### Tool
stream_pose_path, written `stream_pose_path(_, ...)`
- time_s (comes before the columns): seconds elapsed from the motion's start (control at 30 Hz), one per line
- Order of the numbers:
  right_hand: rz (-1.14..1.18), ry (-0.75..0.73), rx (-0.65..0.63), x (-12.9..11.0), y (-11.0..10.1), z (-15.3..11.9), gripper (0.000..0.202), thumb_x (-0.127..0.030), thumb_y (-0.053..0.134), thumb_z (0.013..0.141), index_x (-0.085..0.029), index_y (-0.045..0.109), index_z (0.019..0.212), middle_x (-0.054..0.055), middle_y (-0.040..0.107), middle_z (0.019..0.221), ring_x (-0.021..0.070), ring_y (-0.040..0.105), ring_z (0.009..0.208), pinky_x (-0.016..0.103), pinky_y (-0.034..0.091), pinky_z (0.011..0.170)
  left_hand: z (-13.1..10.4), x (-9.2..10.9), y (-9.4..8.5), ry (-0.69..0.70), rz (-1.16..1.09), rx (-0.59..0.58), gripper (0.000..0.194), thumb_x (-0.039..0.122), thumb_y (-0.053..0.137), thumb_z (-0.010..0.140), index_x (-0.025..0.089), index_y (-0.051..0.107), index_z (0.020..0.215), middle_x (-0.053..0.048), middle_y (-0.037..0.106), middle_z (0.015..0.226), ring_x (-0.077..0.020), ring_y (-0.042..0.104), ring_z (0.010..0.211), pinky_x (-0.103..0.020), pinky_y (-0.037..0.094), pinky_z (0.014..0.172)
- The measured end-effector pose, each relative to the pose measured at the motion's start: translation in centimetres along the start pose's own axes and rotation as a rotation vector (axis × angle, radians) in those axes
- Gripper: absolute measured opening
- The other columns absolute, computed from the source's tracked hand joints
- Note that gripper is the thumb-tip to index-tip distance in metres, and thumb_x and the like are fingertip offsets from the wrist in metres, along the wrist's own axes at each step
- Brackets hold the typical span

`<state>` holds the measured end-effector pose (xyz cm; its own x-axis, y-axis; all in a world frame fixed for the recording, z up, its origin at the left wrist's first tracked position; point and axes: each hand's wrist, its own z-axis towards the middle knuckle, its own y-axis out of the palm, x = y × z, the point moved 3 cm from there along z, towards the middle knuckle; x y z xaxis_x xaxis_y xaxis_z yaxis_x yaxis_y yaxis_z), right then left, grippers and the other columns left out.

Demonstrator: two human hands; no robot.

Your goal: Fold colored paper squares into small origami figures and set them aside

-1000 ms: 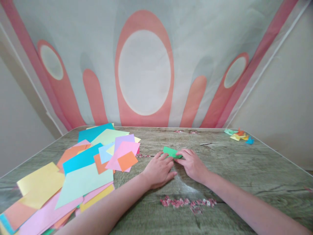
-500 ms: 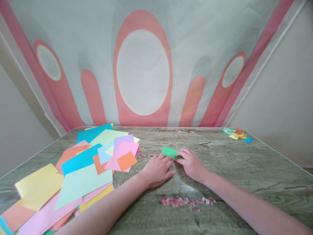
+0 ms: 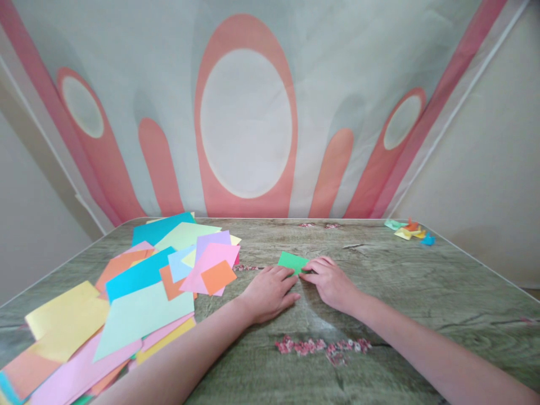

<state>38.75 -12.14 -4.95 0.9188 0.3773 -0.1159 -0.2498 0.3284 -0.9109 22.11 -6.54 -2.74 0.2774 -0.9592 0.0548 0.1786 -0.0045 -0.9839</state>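
Note:
A small green paper [image 3: 292, 261] lies on the wooden-patterned table, between and just beyond the hands. My left hand [image 3: 272, 291] rests palm down, its fingertips on the paper's near left edge and its thumb stretched out to the right. With thumb and fingers pinched together, my right hand [image 3: 328, 281] grips the right end of the same paper. The fingers cover the paper's near and right edges.
Many coloured sheets lie overlapped on the left, among them a pale green sheet [image 3: 145, 318] and a small orange one [image 3: 218, 277]. Several small folded paper pieces [image 3: 409, 230] sit at the back right. A patterned backdrop [image 3: 247, 208] rises behind the table [image 3: 422, 292].
The left hand has shifted very slightly left, and a little more of the green paper's right side shows flat. The right hand keeps its grip in nearly the same place.

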Motion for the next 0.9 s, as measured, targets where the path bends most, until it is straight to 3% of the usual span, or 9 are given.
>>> stream_pose_path(0.43,-0.141,-0.058,-0.107,-1.6,-1.1,0.2,0.029,-0.014,0.044,0.087,-0.018,0.061,0.109,0.009,0.062,0.102,0.0216,0.049,0.101,0.046,0.022,0.101,0.1,0.1,-0.1,-0.014,0.030,-0.016,0.041,0.047,0.033,0.090,0.022,0.048,0.119,-0.006,0.054,0.114,-0.0216,0.047,0.108,-0.035,0.034,0.093)
stream_pose_path(0.7,-0.167,-0.016,-0.163,-0.8,-1.8,0.3,0.028,-0.011,0.048,0.084,-0.026,0.065,0.101,0.007,0.061,0.106,0.0236,0.045,0.108,0.049,0.019,0.100,0.2,0.2,0.0,-0.023,0.064,-0.002,0.038,0.047,0.033,0.090,0.022,0.051,0.113,-0.006,0.054,0.112,-0.0210,0.048,0.106,-0.036,0.032,0.093)
stream_pose_path(0.9,-0.191,0.057,-0.233,0.2,-2.5,0.0,0.037,-0.007,0.047,0.081,-0.028,0.064,0.106,0.008,0.058,0.111,0.0239,0.041,0.112,0.049,0.016,0.099,0.2,0.1,0.3,-0.025,0.082,0.001,0.039,0.048,0.033,0.090,0.023,0.051,0.113,-0.005,0.055,0.112,-0.0208,0.048,0.106,-0.036,0.031,0.093)
